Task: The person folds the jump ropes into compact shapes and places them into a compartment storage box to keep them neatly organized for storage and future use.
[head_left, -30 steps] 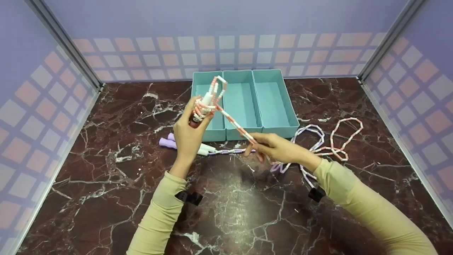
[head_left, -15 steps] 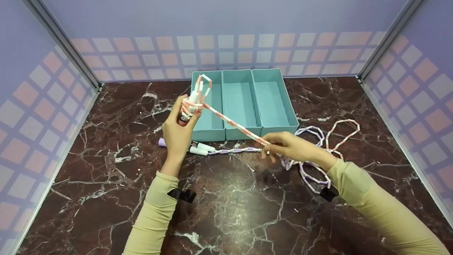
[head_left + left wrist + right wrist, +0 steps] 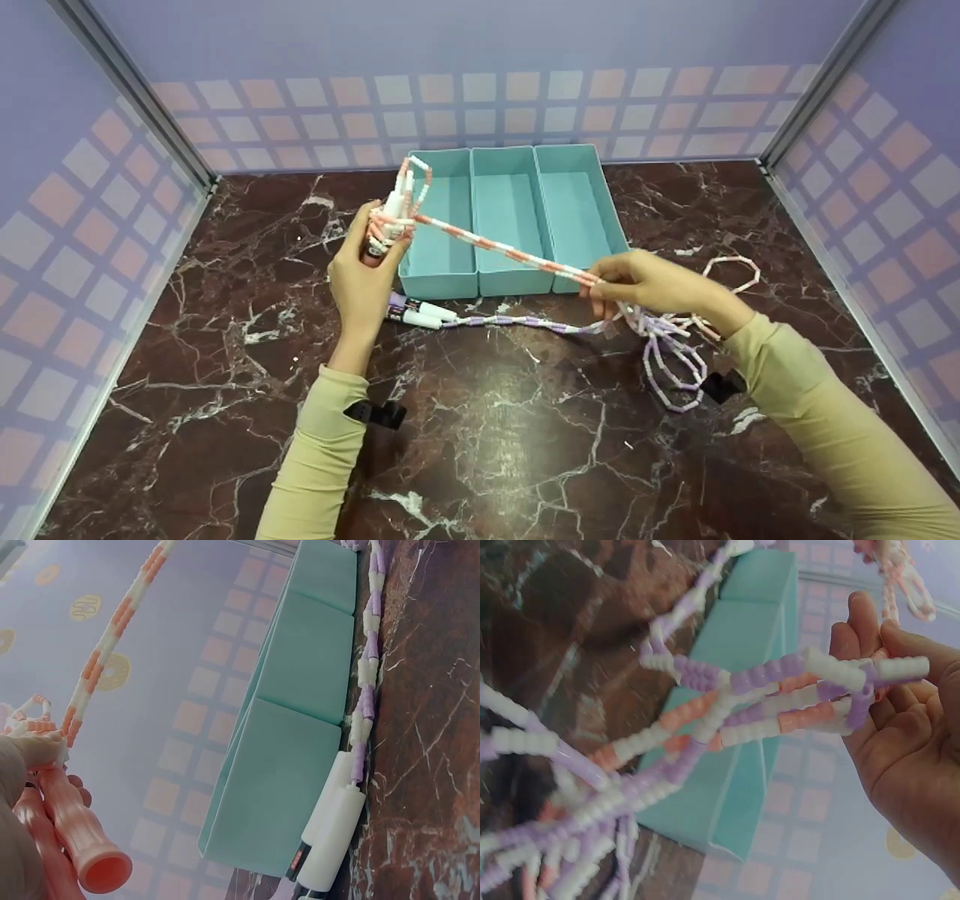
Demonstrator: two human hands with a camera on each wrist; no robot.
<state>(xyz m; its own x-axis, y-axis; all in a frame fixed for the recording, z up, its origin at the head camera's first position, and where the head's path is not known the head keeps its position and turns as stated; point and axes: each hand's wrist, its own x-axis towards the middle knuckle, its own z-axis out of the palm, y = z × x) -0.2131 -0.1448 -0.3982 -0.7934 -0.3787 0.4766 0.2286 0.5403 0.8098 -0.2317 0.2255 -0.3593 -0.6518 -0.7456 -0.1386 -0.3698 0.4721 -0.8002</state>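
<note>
My left hand (image 3: 356, 281) grips the pink handles (image 3: 82, 832) of a beaded jump rope, with pink-and-white cord wound round their white upper ends. From there the doubled cord (image 3: 499, 246) runs taut to my right hand (image 3: 652, 281), which pinches it between thumb and fingers. In the right wrist view, purple-and-white beaded cord (image 3: 772, 675) hangs looped together with the pink cord close by the right fingers. The purple jump rope's white handle ends (image 3: 424, 319) lie on the table below the left hand, their purple grips partly hidden behind it.
Three joined teal bins (image 3: 514, 281) stand at the back middle of the dark marbled table (image 3: 480, 450). A tangle of purple cord (image 3: 675, 375) lies under the right wrist, and a pink cord loop (image 3: 733, 259) lies beyond it. Tiled purple walls (image 3: 480, 112) enclose the table.
My left hand has moved left with the handles, and my right hand has moved right and up, lengthening the taut cord. The pink loop at the right has shrunk; the purple tangle has shifted.
</note>
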